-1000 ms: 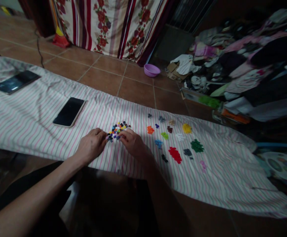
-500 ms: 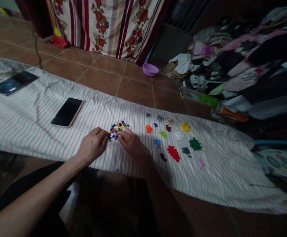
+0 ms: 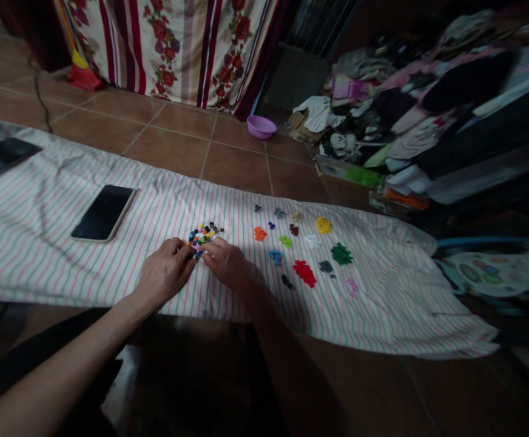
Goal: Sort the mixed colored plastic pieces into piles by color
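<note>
A mixed pile of small multicoloured pieces (image 3: pixel 206 232) lies on the striped cloth between my hands. My left hand (image 3: pixel 167 267) is at the pile's left edge, its fingers curled together at the pieces. From the right, my right hand (image 3: pixel 224 261) reaches in with thumb and forefinger pinched at the near side of the pile. Whatever either hand pinches is too small to make out. To the right lie small heaps sorted by colour, among them red pieces (image 3: pixel 304 274), green pieces (image 3: pixel 341 254), yellow pieces (image 3: pixel 323 225), orange pieces (image 3: pixel 259 233) and light blue pieces (image 3: pixel 275 257).
A phone (image 3: pixel 104 212) lies on the striped cloth (image 3: pixel 383 303) left of the pile, with a dark tablet-like device (image 3: pixel 3 159) farther left. Beyond, on the tiled floor, are a purple basin (image 3: pixel 261 127), a red broom (image 3: pixel 84 77) and heaped clothes (image 3: pixel 396 109).
The view has shifted, so the cloth and everything on it sit farther left in the picture. Both hands stay at the mixed pile, the fingertips now a little closer together.
</note>
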{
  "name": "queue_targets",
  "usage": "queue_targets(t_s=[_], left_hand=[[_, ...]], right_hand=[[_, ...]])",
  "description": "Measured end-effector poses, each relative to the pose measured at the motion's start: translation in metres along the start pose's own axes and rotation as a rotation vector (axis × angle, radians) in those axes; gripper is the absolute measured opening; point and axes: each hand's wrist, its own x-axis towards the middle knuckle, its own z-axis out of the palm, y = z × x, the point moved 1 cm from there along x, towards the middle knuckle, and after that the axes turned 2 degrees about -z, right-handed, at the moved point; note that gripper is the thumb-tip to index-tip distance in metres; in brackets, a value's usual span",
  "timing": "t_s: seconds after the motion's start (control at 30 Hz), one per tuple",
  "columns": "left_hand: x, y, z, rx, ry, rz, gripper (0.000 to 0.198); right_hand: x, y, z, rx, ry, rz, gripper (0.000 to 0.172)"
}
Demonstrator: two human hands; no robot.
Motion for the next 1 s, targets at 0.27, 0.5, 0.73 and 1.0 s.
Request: queue_targets(t_s=[0.27, 0.5, 0.73, 1.0], left_hand=[[0.002, 0.003, 0.002, 0.029, -0.008, 0.001, 0.028], [0.002, 0.004, 0.001, 0.056, -0.009, 0.019, 0.028], [0.003, 0.006, 0.003, 0.030, 0.016, 0.033, 0.025], [0.006, 0.008, 0.000, 0.045, 0.041, 0.078, 0.023]], right_hand=[[0.000, -0.003, -0.001, 0.001, -0.012, 0.026, 0.026], [-0.001, -0.003, -0.001, -0.006, 0.002, 0.008, 0.024], [-0.003, 0.002, 0.005, 0.022, 0.021, -0.015, 0.019], [-0.003, 0.009, 0.002, 0.198, 0.085, 0.013, 0.017]])
